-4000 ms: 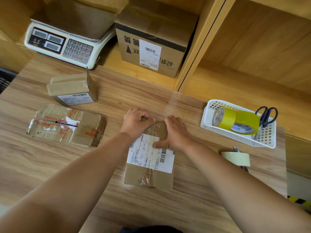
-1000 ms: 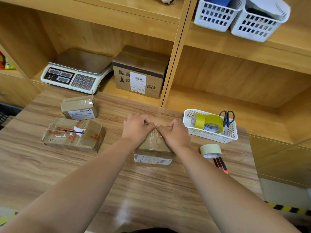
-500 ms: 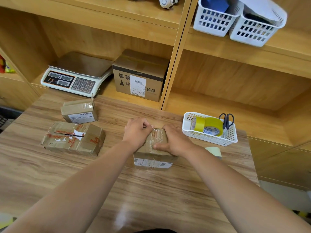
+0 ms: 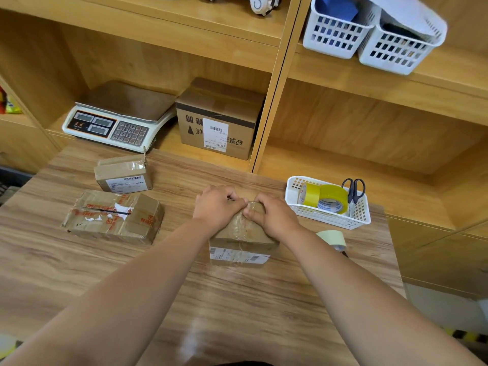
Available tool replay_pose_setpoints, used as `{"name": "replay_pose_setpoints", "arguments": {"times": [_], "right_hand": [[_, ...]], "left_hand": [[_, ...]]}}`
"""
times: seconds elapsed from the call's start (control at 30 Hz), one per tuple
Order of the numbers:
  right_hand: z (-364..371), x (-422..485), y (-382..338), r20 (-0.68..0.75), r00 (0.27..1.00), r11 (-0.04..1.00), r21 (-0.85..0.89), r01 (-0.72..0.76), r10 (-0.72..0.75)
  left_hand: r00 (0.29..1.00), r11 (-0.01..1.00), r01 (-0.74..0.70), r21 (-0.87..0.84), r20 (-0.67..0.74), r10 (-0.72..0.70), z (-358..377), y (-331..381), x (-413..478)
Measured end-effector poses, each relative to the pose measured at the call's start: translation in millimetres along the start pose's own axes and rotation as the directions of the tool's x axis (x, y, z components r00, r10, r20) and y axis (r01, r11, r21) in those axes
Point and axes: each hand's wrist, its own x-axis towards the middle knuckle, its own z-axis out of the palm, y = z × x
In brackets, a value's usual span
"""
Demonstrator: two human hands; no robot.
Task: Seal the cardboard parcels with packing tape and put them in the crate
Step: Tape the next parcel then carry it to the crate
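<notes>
A small cardboard parcel point(image 4: 241, 229) stands at the middle of the wooden table point(image 4: 79, 273), with clear tape across its top and a white label on the side facing me. My left hand point(image 4: 217, 207) grips its far top edge with curled fingers. My right hand point(image 4: 273, 216) meets it there, fingers curled over the same edge and one finger pressing on the tape. Two more parcels lie to the left: a flat one with red-printed tape point(image 4: 113, 216) and a smaller one with a raised flap point(image 4: 122, 173).
A white basket point(image 4: 330, 220) at the right holds yellow tape rolls point(image 4: 331, 198) and scissors point(image 4: 353, 190). A pale tape roll point(image 4: 333, 237) lies beside my right forearm. The shelf behind holds a scale point(image 4: 116, 120), a large box point(image 4: 219, 120) and, higher, white baskets point(image 4: 369, 33).
Over four seconds the parcel was turned so its label now faces me. In the last half second my right hand went from lying flat on top to curling over the far edge.
</notes>
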Motion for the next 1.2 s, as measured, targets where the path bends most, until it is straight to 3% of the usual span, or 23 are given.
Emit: {"name": "replay_pose_setpoints", "arguments": {"times": [0.17,0.3,0.4,0.5,0.57,0.63,0.7,0.8,0.93,1.1,1.2], "right_hand": [[11,2,-3,-0.181,0.977,0.989,0.117,-0.089,0.109],[11,2,-5,-0.187,0.928,0.926,0.266,-0.268,0.322],[10,-4,-7,-0.03,0.8,0.705,0.494,-0.509,0.599],[6,-14,-11,0.301,0.743,0.438,0.653,-0.618,0.598],[3,-19,-12,0.416,0.744,0.344,0.695,-0.631,0.523],[1,-23,-11,0.453,0.757,0.293,0.729,-0.618,0.47],[4,-27,-8,0.436,0.789,0.28,0.767,-0.577,0.432],[17,-35,-5,0.337,0.867,0.244,0.865,-0.439,0.367],[42,-53,2,0.143,0.919,0.307,0.914,-0.264,0.366],[75,-82,14,0.158,0.926,0.411,0.861,-0.299,0.344],[86,-94,18,0.203,0.925,0.537,0.765,-0.355,0.322]], "left_hand": [[1.0,0.999,-0.019,0.028,-0.017,0.019,-1,3,0],[0.995,0.989,0.071,-0.128,-0.062,-0.08,0,-1,-5],[0.976,0.977,0.198,-0.083,-0.075,-0.204,1,-5,-10],[0.941,0.94,0.337,-0.059,0.006,-0.338,-1,-2,-17],[0.894,0.841,0.448,-0.303,0.173,-0.414,-3,0,-19],[0.856,0.652,0.516,-0.555,0.312,-0.412,-6,3,-22],[0.873,0.587,0.484,-0.649,0.311,-0.376,-6,3,-26],[0.915,0.585,0.401,-0.705,0.283,-0.286,-3,-10,-34],[0.94,0.76,0.318,-0.566,0.295,-0.174,2,-30,-54],[0.925,0.772,0.339,-0.537,0.338,-0.171,23,-58,-91],[0.927,0.847,0.306,-0.434,0.338,-0.162,35,-72,-104]]}}
